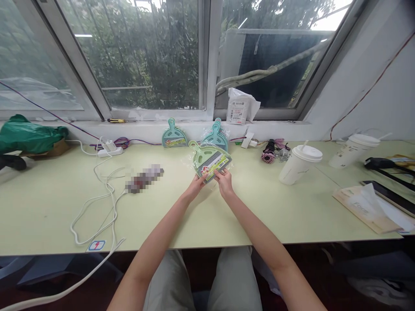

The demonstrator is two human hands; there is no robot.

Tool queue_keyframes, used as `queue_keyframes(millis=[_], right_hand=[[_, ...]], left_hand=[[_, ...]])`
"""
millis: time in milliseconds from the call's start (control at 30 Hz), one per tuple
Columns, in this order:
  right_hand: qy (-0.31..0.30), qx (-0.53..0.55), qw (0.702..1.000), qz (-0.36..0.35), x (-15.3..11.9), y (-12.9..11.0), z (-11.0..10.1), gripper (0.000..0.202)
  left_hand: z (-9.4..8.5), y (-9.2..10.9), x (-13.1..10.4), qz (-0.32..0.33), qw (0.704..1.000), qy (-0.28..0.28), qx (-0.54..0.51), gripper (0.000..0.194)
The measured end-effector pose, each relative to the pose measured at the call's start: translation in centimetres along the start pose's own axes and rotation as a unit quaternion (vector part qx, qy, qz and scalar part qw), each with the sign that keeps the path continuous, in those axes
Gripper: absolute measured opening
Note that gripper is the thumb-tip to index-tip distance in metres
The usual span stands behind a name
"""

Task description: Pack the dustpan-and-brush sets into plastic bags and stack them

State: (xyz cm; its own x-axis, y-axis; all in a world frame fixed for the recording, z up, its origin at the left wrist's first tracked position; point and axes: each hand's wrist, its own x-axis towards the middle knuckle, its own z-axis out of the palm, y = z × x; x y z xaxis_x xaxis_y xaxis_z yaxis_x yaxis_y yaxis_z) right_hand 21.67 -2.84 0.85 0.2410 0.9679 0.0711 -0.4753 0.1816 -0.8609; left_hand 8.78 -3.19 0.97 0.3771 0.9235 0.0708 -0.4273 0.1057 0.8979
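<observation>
A light green mini dustpan and brush set in clear plastic wrap is held up over the middle of the table, its handle tilted to the upper left. My left hand grips its lower left edge, fingers closed. At the lower right edge, my right hand pinches the set with the thumb on the front label. Behind it, several teal dustpan sets lean together against the wall below the window. One more teal dustpan set leans there further left.
White cables and a power strip lie on the left, near a pixelated item. On the right stand two white lidded cups, a hair-tie-like bundle and a tissue pack. A wrapped white package sits on the sill.
</observation>
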Motion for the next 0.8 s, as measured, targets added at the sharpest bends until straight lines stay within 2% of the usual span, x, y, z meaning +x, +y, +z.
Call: queue_keyframes(millis=[67, 200, 267, 367, 433, 533, 633, 667, 733, 800], right_hand=[[0.001, 0.004, 1.000, 0.003, 0.0, 0.0, 0.0, 0.039], [0.000, 0.013, 1.000, -0.002, 0.1, -0.4, -0.1, 0.038], [-0.004, 0.018, 1.000, -0.007, 0.2, -0.6, -0.2, 0.039], [-0.012, 0.018, 1.000, -0.009, 0.3, -0.2, -0.1, 0.039], [-0.022, 0.008, 1.000, 0.001, 0.4, 0.4, 0.1, 0.040], [-0.055, -0.028, 0.997, 0.044, 1.1, 0.7, -0.2, 0.040], [-0.130, -0.126, 0.977, 0.116, 2.1, -0.5, -1.6, 0.034], [-0.143, -0.167, 0.969, 0.115, 2.5, -1.3, -2.3, 0.033], [-0.138, -0.246, 0.959, 0.035, 3.0, -2.8, -3.6, 0.032], [-0.137, -0.313, 0.934, -0.106, 3.2, -3.9, -4.4, 0.042]], left_hand=[[-0.2, -0.2, -0.1, -0.003, 1.000, -0.003, 0.005, 0.047], [-0.6, -0.3, -0.6, -0.094, 0.988, -0.115, 0.047, 0.048], [-0.7, -0.1, -0.5, -0.092, 0.987, -0.124, 0.044, 0.048], [-1.0, 0.2, 0.1, -0.012, 0.999, -0.030, 0.015, 0.050], [-1.4, 0.2, 0.6, 0.011, 0.999, 0.049, 0.021, 0.053], [-2.2, 0.1, 1.1, -0.020, 0.988, 0.138, 0.062, 0.054], [-3.6, 0.5, 1.2, -0.032, 0.980, 0.184, 0.066, 0.050], [-4.1, 0.8, 1.2, -0.031, 0.979, 0.192, 0.057, 0.051], [-5.2, 1.4, 1.0, -0.029, 0.981, 0.188, 0.036, 0.054], [-6.3, 1.9, 0.8, -0.019, 0.988, 0.152, 0.027, 0.055]])
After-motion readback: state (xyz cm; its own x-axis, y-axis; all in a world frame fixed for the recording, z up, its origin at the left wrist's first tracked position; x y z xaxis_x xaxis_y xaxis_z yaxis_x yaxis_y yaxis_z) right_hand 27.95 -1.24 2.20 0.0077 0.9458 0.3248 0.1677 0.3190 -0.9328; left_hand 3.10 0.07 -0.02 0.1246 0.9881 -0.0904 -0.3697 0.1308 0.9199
